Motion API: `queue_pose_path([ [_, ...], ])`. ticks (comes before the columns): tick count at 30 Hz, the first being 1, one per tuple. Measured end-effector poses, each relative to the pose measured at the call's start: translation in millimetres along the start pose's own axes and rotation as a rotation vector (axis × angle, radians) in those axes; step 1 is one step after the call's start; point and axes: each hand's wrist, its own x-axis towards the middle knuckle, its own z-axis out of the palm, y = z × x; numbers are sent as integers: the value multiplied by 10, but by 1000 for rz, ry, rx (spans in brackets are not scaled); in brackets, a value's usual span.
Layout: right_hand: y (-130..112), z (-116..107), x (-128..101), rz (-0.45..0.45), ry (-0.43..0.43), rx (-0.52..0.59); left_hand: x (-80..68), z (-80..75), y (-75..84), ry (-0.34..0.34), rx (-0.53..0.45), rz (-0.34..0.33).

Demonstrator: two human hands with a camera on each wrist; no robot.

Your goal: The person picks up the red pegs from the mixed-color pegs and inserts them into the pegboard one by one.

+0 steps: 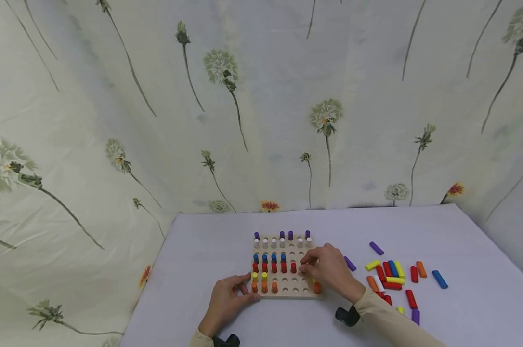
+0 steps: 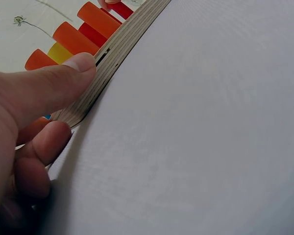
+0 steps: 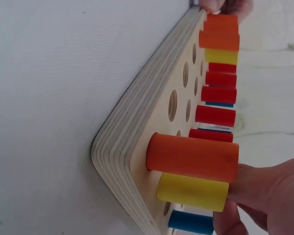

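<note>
A wooden pegboard (image 1: 287, 296) lies on the table with rows of purple, white, blue, red, yellow and orange pegs standing in its holes. My left hand (image 1: 229, 299) grips its front left corner, the thumb (image 2: 78, 63) along the front edge beside the orange pegs. Over the board's right side, my right hand (image 1: 331, 270) has thumb and forefinger brought together at the red row. Its fingertips meet the top of a red peg (image 2: 120, 10) in the left wrist view; in the head view they mostly hide it. An orange peg (image 3: 193, 156) and a yellow peg (image 3: 193, 191) stand before these fingers.
Right of the board, loose pegs lie scattered, among them a blue peg (image 1: 440, 279), a red peg (image 1: 411, 299) and a purple peg (image 1: 376, 248). A flower-printed cloth (image 1: 261, 120) hangs behind the table (image 1: 209, 241).
</note>
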Motion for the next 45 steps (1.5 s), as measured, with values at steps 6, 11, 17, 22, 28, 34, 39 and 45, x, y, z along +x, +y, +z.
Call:
queue_pose_path([
  [6, 86, -26, 20, -52, -34, 38, 9, -17, -5, 6, -2, 3],
  [11, 197, -98, 13, -175, -27, 77, 4, -14, -13, 3, -13, -2],
  [17, 316, -367, -3, -160, -45, 45, 16, -17, -2, -13, -10, -17],
  [22, 541, -639, -30, -163, -62, -30, 28, -22, -9, -7, 5, 2],
  [28, 849, -882, -132, -106, -145, -90, 13, -16, -15, 1, 5, 4],
  [34, 1082, -1077, -270, -33, -248, -110, -2, -4, -10, -4, -7, -1],
  [39, 1242, -1195, -315, -4, -233, -202, -5, -11, -16, 0, -14, 16],
  [45, 1360, -1270, -343, 50, -242, -255, -1, -14, -39, 5, -9, 34],
])
